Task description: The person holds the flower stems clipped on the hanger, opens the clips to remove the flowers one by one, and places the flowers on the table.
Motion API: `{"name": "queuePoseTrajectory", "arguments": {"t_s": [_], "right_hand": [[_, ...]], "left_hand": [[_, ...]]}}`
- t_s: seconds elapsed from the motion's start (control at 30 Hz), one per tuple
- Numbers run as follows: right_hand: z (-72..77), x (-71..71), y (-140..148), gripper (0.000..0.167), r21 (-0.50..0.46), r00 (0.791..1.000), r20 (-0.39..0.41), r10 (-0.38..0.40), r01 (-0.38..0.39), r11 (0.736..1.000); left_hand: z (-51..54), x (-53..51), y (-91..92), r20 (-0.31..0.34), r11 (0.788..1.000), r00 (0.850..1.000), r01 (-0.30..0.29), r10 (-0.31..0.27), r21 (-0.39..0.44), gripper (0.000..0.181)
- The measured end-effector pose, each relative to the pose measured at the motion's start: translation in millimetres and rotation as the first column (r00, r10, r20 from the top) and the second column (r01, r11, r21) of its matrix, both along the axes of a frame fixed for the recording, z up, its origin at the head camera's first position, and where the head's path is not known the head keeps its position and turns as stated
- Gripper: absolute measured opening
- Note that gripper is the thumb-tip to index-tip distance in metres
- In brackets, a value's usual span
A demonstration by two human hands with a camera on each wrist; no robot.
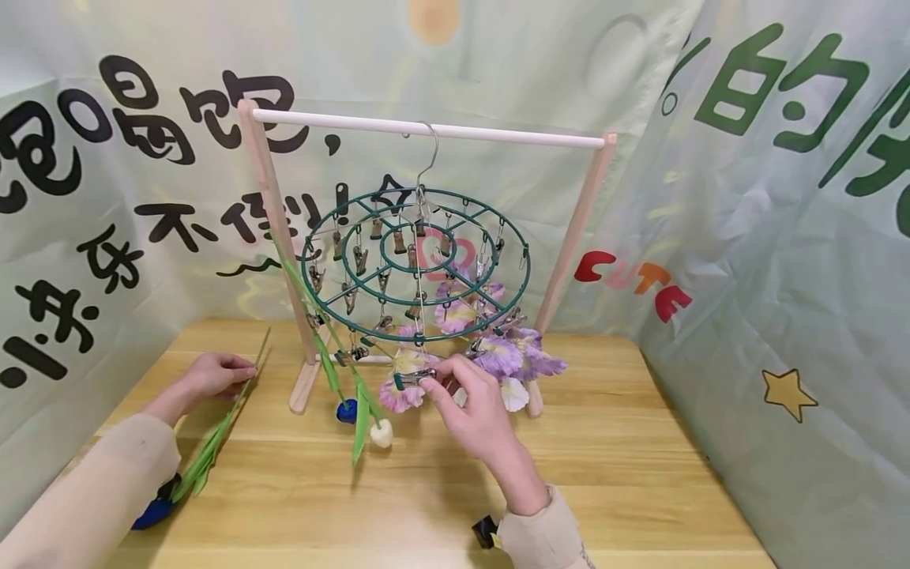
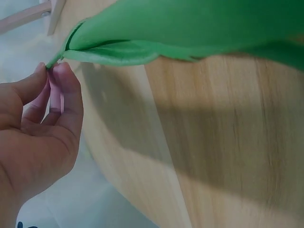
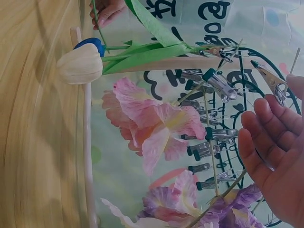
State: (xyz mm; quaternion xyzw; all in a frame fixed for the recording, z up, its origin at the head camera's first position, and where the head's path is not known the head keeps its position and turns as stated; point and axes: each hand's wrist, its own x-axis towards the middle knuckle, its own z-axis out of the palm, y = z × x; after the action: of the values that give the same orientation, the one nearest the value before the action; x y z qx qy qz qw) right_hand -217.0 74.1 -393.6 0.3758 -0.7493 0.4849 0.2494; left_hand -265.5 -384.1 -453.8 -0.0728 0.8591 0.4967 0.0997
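Wooden rack stands on the surface. Round green hanger hangs off its bar by one hook; a tug or lopsided load could swing or tilt it. Pink and purple flowers plus blue and white tulips hang from it; bumping their stems could work them out of the clips.

Left hand pinches the leafy stem of another blue flower left of the rack; slack fingertips could let it twist. Right hand grips a clip below the hanger's front edge; a slip off the handles would snap it shut early.

Containers: none I can make out; clips do the holding.
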Motion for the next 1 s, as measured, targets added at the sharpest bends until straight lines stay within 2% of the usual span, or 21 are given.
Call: {"name": "queuePoseTrajectory", "arguments": {"t_s": [0.27, 0.53, 0.83, 1.0], "right_hand": [[0.4, 0.1, 0, 0.007, 0.000, 1.000, -0.004, -0.001, 0.001, 1.000], [2.0, -0.1, 0, 0.023, 0.010, 1.000, -0.008, -0.015, 0.015, 1.000], [1.8, 1.3, -1, 0.013, 0.008, 1.000, 0.007, -0.012, 0.012, 1.000], [0.7, 1.3, 0, 0.013, 0.002, 1.000, 0.013, -0.004, 0.004, 1.000]], "left_hand": [[-7.3, -3.6, -1.0, -0.021, 0.999, 0.999, -0.024, 0.024, -0.026, 0.042], [-14.5, -7.6, -3.1, -0.046, 0.995, 0.999, -0.023, 0.019, -0.093, 0.036], [-20.3, -6.9, -3.2, -0.050, 0.989, 0.999, -0.013, 0.006, -0.151, 0.033], [-20.9, -6.8, -1.9, -0.053, 0.987, 0.999, -0.010, 0.001, -0.161, 0.033]]}}
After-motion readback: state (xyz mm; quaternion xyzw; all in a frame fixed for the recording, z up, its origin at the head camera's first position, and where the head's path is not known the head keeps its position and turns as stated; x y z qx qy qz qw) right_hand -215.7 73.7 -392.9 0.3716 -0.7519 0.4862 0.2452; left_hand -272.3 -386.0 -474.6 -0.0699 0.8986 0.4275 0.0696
